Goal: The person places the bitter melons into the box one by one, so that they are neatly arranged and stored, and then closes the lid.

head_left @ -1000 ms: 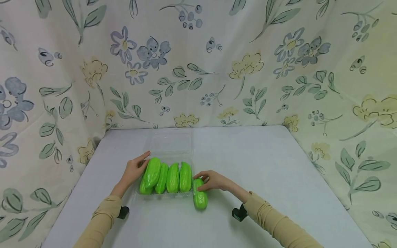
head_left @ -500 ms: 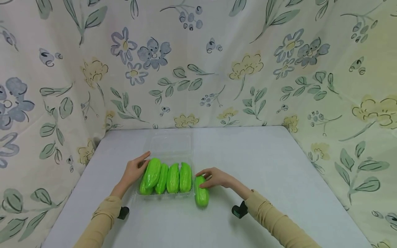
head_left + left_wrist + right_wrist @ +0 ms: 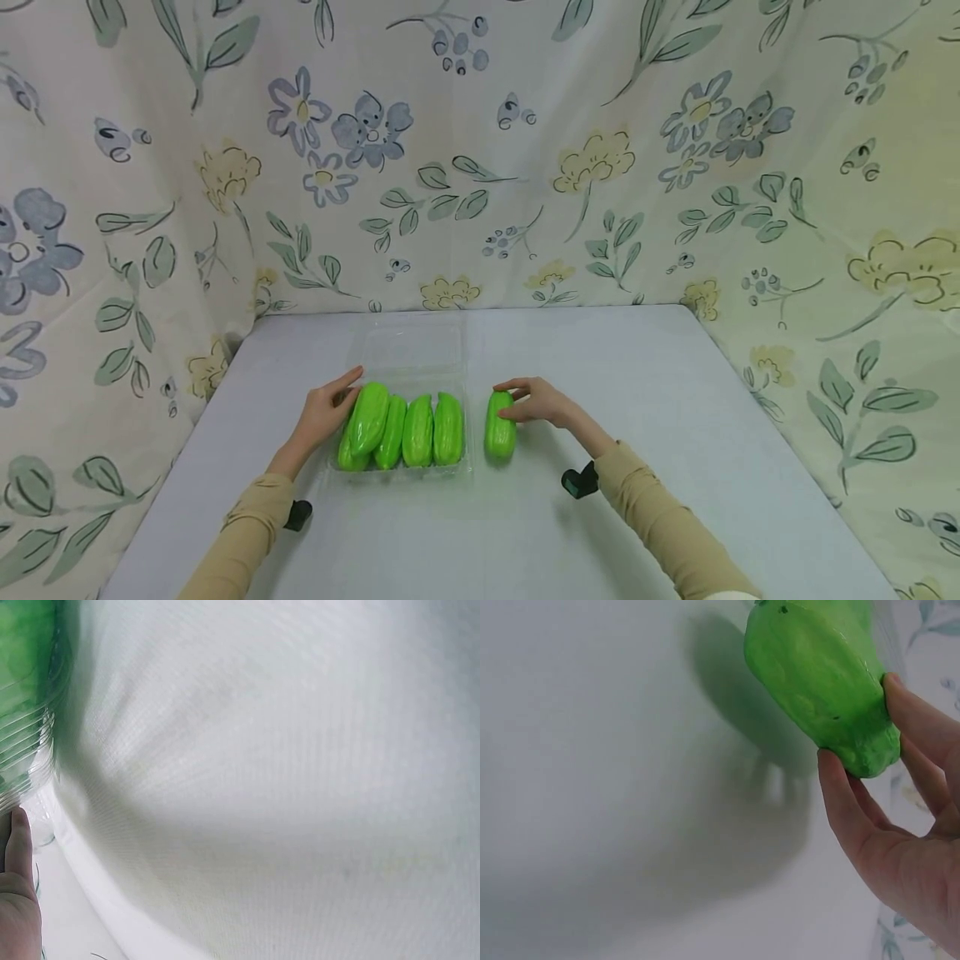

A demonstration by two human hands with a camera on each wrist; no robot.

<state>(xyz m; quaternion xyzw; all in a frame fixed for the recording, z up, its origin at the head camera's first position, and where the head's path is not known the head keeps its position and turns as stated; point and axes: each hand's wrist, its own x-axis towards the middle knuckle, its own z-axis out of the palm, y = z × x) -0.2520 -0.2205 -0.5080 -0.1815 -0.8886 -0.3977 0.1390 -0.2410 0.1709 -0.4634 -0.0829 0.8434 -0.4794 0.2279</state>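
Observation:
My right hand (image 3: 542,400) pinches the far end of a bright green, cucumber-shaped vegetable (image 3: 499,435), thumb on one side and fingers on the other. It hangs over the table right of a clear plastic box (image 3: 442,471), its shadow apart from it in the right wrist view. The hinged box stands open, lid (image 3: 408,342) folded back. Several similar vegetables (image 3: 417,432) lie inside side by side, one (image 3: 370,418) resting atop another at the left. My left hand (image 3: 324,417) holds the box's left back corner; a fingertip (image 3: 20,817) meets the ribbed wall in the left wrist view.
A white-covered table (image 3: 600,358) carries the box left of its middle. Behind and beside it hangs a flower-patterned cloth (image 3: 480,167). Dark wrist cameras (image 3: 581,481) sit at both wrists, below the beige sleeves.
My right hand has moved away from me and slightly right, bringing the vegetable from beside the box's front right corner to level with its right side. The left hand and box stay put.

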